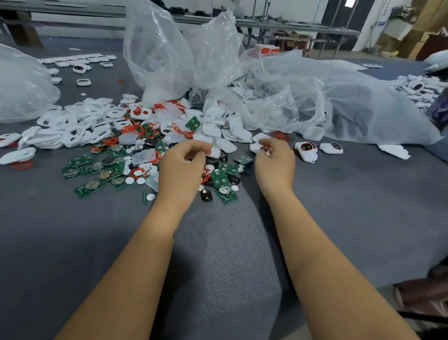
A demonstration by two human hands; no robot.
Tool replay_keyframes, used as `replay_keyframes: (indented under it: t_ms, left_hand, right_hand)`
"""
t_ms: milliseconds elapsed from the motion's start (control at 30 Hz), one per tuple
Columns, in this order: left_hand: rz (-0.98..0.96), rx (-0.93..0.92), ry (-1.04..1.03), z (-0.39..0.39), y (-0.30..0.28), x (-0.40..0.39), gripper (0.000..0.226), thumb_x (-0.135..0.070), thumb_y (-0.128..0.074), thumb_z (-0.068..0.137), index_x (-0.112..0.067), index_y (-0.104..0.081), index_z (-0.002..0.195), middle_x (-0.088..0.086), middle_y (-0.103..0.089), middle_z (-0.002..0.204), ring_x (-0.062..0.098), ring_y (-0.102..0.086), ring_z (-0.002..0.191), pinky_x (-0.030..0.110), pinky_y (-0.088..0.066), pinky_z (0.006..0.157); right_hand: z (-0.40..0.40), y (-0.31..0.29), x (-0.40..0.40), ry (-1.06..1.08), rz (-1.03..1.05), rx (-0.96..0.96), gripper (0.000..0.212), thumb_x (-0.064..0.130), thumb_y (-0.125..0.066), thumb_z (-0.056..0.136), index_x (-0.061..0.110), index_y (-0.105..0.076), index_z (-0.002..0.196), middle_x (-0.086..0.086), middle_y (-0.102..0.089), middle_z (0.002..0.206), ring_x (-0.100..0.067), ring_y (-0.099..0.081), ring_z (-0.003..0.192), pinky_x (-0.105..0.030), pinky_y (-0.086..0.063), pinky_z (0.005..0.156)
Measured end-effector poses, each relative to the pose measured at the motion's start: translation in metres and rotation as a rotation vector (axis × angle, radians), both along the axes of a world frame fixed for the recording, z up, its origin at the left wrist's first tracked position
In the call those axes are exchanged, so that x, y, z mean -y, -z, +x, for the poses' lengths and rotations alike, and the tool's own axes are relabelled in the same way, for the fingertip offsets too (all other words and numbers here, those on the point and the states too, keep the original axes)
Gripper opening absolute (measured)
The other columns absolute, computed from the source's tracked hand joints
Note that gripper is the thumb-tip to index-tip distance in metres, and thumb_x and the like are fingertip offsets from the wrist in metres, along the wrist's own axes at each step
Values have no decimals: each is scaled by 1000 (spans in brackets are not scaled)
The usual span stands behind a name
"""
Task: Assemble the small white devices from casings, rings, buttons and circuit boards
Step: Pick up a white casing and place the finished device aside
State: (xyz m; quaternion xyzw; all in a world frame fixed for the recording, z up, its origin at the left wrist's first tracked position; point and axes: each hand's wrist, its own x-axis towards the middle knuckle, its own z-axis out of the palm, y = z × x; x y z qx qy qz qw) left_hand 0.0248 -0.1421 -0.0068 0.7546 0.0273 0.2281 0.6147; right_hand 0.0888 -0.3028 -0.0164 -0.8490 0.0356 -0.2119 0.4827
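Both hands hover over the parts heap: left hand (182,162) with fingers curled, its grasp unclear; right hand (275,160) pinching a small white piece (265,150). Flat green circuit boards (219,179) lie between them, glossy white casings (231,129) just beyond, on the grey felt-covered bench (221,247).

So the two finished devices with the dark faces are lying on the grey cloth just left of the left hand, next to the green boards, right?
Not quite. The head view shows the two finished devices on the grey cloth just to the right of the right hand, not left of the left hand. The green boards lie to the left of the left hand.
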Motion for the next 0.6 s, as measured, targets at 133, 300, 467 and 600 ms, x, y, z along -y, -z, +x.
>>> replay_keyframes:
  t_ms: [133, 300, 467, 600]
  left_hand:
    - [-5, 0, -57, -2, 2, -14, 36, -5, -50, 93, -35, -68, 85, -15, -71, 95, 0, -64, 93, 23, -51, 86]
    - [-37, -17, -133, -7, 4, -36, 37, -4, -47, 92, -33, -69, 84, -14, -71, 91, -4, -63, 86, 19, -51, 82]
    - [-74, -29, -269, -11, 8, -43, 40, -2, -43, 91, -33, -67, 83, -15, -67, 75, -1, -48, 49, 10, -40, 47]
    - [-50, -57, -253, -11, 8, -39, 37, -2, -42, 92, -29, -67, 85, 11, -59, 65, 6, -28, 34, 18, -22, 35]
  right_hand:
    - [1, 1, -9, -190, -454, -94, 25, 32, -41, 98, 19, -59, 110, -5, -60, 112, -29, -47, 123, -40, -34, 97]
    - [5, 4, -11, 9, -621, -318, 61, 46, -21, 103, 13, -22, 153, -16, -5, 162, -32, 7, 149, -48, 8, 118]
    - [2, 3, -14, -69, -580, -236, 55, 41, -23, 104, 9, -32, 148, -13, -21, 160, -27, -14, 148, -44, -12, 120]
    - [-1, 6, -33, -254, -678, -306, 62, 46, -16, 102, 8, -26, 151, -11, -19, 161, -24, -12, 149, -48, -7, 120]
